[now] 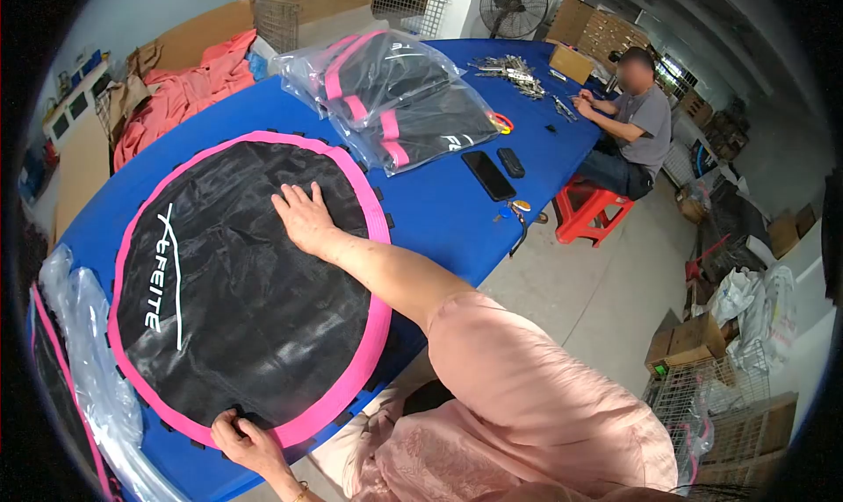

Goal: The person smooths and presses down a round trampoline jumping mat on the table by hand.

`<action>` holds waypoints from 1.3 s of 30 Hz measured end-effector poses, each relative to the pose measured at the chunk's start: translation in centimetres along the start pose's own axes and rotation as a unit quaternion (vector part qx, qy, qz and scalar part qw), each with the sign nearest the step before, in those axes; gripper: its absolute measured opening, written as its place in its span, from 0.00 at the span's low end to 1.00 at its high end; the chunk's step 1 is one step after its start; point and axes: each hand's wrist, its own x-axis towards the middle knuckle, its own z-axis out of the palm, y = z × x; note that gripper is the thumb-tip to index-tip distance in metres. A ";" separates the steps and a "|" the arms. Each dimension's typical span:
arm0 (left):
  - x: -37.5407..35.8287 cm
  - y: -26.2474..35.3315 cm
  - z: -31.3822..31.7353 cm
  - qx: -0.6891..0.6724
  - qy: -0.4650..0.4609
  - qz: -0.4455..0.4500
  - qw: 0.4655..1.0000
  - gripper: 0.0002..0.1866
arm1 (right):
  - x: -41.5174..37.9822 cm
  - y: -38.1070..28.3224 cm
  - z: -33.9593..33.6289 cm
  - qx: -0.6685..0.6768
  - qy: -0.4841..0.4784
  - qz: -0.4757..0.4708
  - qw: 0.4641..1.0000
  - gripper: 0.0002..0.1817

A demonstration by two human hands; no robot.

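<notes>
Black mesh trampoline mat with pink border lies flat on the near blue table. The right hand presses open-palmed on it; the left hand pinches its near edge. Smoothing seems underway; folding likely needs both hands gripping.

Right hand lies flat on black trampoline mat; left hand pinches its pink rim nearside.
</notes>
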 end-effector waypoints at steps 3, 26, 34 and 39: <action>0.1 0.1 -0.1 0.005 -0.001 -0.003 1.000 0.07 | -0.1 -1.5 0.0 0.012 -0.001 -0.018 1.000 0.30; 0.1 -0.3 0.0 0.012 0.001 0.002 1.000 0.07 | 0.7 -10.4 4.1 0.071 0.065 -0.096 0.991 0.28; -0.1 -0.5 0.1 0.013 0.002 0.000 1.000 0.07 | 0.6 -10.5 3.4 0.078 0.040 -0.091 0.992 0.28; -0.1 -0.6 0.1 0.013 0.002 0.002 1.000 0.07 | 0.5 -10.5 3.4 0.076 0.044 -0.093 0.992 0.28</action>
